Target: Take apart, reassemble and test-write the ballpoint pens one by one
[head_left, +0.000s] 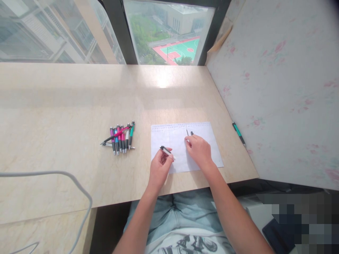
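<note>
A white sheet of paper (203, 135) lies on the beige stone counter (66, 102) in front of me. My left hand (159, 166) is closed on a white pen barrel with a black grip (166, 151), held over the sheet's left edge. My right hand (199, 150) rests on the paper, its fingers pinched near a thin pen refill (187, 132) and a small black pen part (192, 133). What the fingers pinch is too small to name. A pile of several coloured pens (121, 138) lies on the counter to the left of the paper.
A green pen (238, 133) lies against the flowered wall panel (278, 88) at the counter's right edge. A grey cable (66, 174) curves over the counter's near left. A window (166, 28) runs along the far edge. My lap is below the counter.
</note>
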Action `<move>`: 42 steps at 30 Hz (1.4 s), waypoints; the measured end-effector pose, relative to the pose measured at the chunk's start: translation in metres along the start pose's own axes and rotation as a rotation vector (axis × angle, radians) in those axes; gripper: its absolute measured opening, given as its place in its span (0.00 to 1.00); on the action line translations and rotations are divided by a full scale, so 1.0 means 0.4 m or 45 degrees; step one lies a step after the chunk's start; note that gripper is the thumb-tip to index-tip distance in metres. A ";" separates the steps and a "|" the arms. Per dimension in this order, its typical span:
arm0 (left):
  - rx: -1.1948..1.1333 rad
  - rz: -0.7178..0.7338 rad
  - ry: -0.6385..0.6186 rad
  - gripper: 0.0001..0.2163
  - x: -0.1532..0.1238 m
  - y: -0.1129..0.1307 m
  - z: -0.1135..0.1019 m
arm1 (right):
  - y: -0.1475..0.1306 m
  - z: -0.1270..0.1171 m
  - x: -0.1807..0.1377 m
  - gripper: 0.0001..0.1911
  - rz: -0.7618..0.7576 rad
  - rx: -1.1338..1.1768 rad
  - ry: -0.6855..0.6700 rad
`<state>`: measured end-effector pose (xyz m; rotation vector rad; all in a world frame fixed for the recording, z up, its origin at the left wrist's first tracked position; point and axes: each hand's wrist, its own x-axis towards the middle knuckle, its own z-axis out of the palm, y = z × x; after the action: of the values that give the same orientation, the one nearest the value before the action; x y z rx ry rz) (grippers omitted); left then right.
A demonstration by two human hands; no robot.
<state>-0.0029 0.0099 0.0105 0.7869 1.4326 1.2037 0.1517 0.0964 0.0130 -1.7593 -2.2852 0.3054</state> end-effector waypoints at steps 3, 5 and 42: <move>-0.032 -0.011 0.004 0.15 0.001 0.007 0.001 | -0.002 -0.008 -0.015 0.11 -0.013 0.167 0.051; -0.069 -0.018 0.008 0.17 0.000 0.011 0.003 | -0.014 -0.017 -0.032 0.11 -0.028 0.383 0.068; -0.879 -0.294 0.139 0.17 -0.013 0.065 0.001 | -0.114 0.007 -0.162 0.11 0.285 1.551 -0.329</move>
<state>-0.0051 0.0125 0.0368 0.0799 1.0422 1.4441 0.1250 0.0223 0.0204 -1.2689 -1.3650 1.6051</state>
